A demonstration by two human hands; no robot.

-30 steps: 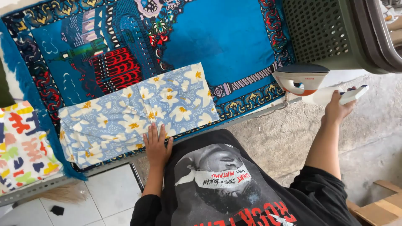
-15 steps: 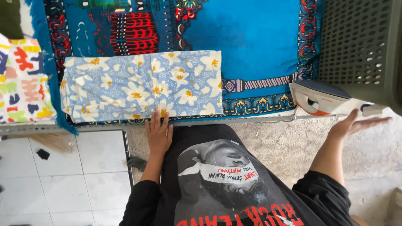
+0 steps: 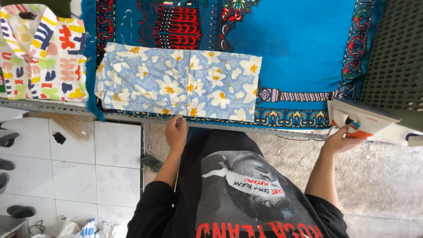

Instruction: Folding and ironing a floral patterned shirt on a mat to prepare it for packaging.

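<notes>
The folded floral cloth (image 3: 178,83) lies flat on the blue mat (image 3: 291,39), along its near edge. The left hand (image 3: 176,132) pinches that edge with curled fingers, holding the cloth. The right hand (image 3: 341,140) rests half-open against the iron (image 3: 368,121), which stands at the mat's right end, not yet clasped. To press well, keep the hem taut and square, and grip the iron fully before lifting.

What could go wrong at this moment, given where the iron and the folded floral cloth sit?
The iron sits at the table's right end, near its edge, with the right hand at its near side; a clumsy grip might tip it off. The left hand touches only the near hem of the folded floral cloth, so a tug could disturb the folds.
</notes>
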